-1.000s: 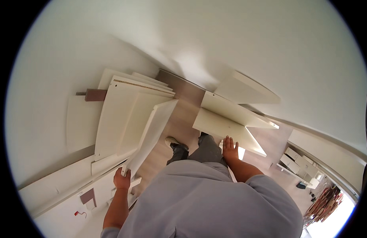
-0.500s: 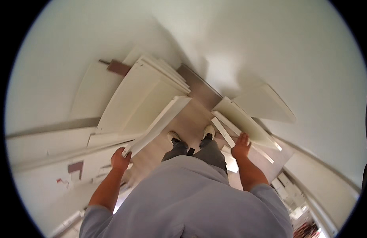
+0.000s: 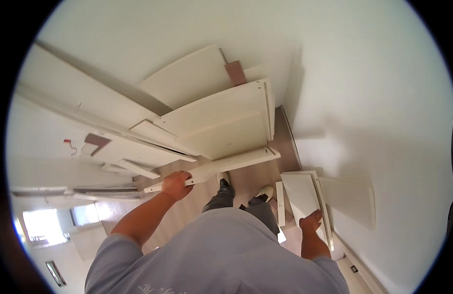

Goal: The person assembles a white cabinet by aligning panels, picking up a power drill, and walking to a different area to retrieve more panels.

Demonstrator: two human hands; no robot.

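Note:
My left hand (image 3: 177, 183) grips the near end of a long narrow white board (image 3: 221, 168) that runs toward the wall, its far end near a stack of white panels (image 3: 226, 117) leaning there. My right hand (image 3: 312, 220) rests flat on the top edge of other white panels (image 3: 302, 193) standing against the right wall. My feet (image 3: 246, 188) stand on the wooden floor between both stacks.
More white boards and long rails (image 3: 118, 142) lean along the left wall. A single white panel (image 3: 349, 198) leans on the right wall. A brown piece (image 3: 235, 72) sticks out behind the far stack. A bright window (image 3: 40, 225) shows at lower left.
The view has swung round, so the panels now sit higher and further right. My left hand keeps hold of the narrow board; my right hand stays on the right-hand panels.

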